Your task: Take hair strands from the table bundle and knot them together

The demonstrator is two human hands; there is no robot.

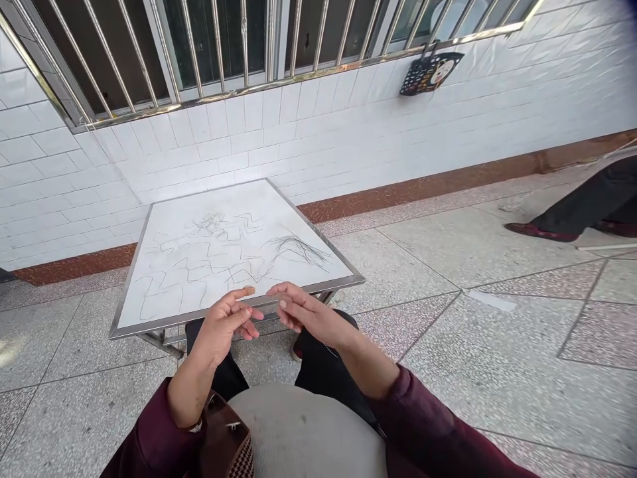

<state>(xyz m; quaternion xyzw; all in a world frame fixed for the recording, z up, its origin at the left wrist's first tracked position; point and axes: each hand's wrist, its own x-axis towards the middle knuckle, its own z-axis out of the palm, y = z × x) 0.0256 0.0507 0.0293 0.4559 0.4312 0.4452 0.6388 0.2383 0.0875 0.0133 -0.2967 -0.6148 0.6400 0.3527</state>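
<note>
While L hand [229, 325] and R hand [303, 315] hang half-curled, fingertips nearly meeting, grip unclear as any strand held would be too fine to see, just above front edge of white metal-rimmed table [149, 326], dark thread-like strands [298, 249] lie scattered across its top, thickest toward R corner.

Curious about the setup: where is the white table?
In the head view, the white table stands ahead, just past the left hand and right hand, before the tiled wall.

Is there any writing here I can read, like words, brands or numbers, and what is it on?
No readable words, brands or numbers show.
Basket on the wall: printed picture, no text that can be made out.
Tabletop: dark wavy marks, no letters.
</note>
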